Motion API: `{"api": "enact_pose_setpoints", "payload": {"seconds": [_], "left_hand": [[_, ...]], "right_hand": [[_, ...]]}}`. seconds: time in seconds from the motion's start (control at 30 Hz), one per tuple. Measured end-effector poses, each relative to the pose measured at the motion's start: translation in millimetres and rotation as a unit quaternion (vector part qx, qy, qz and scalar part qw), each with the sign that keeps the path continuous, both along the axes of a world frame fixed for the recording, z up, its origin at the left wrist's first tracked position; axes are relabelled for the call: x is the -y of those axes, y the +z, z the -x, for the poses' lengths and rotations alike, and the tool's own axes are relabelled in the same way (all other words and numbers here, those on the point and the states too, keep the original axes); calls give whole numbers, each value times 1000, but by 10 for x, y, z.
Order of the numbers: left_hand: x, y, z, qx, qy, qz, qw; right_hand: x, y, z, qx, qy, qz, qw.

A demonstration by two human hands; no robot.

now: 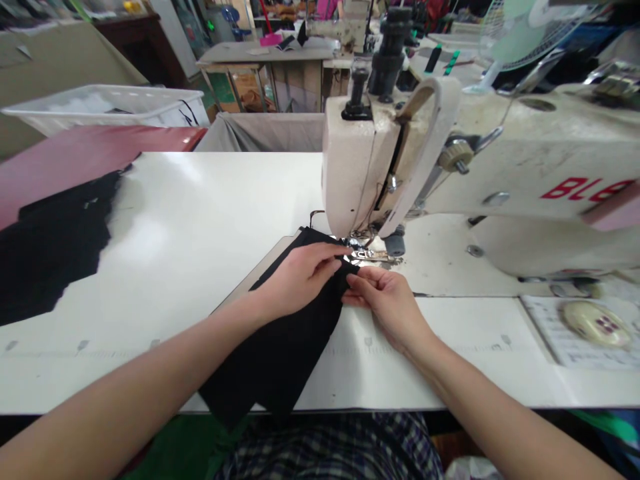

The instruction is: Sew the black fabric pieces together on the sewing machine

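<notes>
A strip of black fabric [280,353] lies on the white sewing table [200,227] and hangs over its front edge. Its far end reaches the presser foot [364,252] of a cream sewing machine [500,167]. My left hand [300,277] rests flat on the fabric, with the fingertips pressing it down just in front of the foot. My right hand [385,300] pinches the fabric's right edge between thumb and fingers, close beside the left hand's fingertips.
A pile of black fabric pieces [50,247] lies at the table's left on a dark red surface. A white plastic basket [105,107] stands behind it. A round cream disc [595,323] sits on papers at the right. Other tables stand far back.
</notes>
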State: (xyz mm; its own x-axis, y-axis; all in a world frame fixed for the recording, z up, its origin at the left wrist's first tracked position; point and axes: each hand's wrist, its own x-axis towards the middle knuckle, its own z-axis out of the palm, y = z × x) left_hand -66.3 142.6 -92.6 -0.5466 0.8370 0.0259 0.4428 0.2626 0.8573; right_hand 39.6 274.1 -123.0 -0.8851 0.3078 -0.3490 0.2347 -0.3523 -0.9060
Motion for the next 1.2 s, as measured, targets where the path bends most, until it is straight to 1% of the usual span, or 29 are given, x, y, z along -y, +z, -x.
{"api": "enact_pose_setpoints", "payload": {"seconds": [0.03,0.07,0.1,0.2,0.3,0.4,0.5,0.6,0.67,0.77,0.93,1.03,1.2], "left_hand": [[-45,13,78,-55,-17,12,998],[-91,21,150,-89,-40,29,995],[-133,23,215,-95,-67,51,992],[-216,12,353,-43,-120,110,986],[-231,-11,408,16,-126,127,984],[-220,-36,400,56,-105,119,986],[-220,-38,352,69,-57,122,988],[-245,-6,296,64,8,158,985],[-274,13,273,60,30,174,982],[-322,4,273,68,45,181,980],[-379,-42,309,59,60,180,980],[-394,-21,313,55,70,179,980],[-392,9,299,60,78,174,980]], "right_hand": [[5,0,3,2,-1,-1,1000],[11,1,4,5,-1,-3,1000],[17,3,3,9,1,-4,1000],[21,0,2,19,9,-9,1000],[3,-7,11,22,15,-10,1000],[24,-2,6,21,3,-14,1000],[144,1,-53,12,-14,-30,999],[275,-12,-150,-5,6,-57,998],[284,-18,-194,5,19,-55,998],[163,-2,-192,39,42,-46,997],[-45,17,-98,56,78,-111,989],[-72,2,-65,48,81,-134,986],[-82,-24,-31,45,80,-132,987]]}}
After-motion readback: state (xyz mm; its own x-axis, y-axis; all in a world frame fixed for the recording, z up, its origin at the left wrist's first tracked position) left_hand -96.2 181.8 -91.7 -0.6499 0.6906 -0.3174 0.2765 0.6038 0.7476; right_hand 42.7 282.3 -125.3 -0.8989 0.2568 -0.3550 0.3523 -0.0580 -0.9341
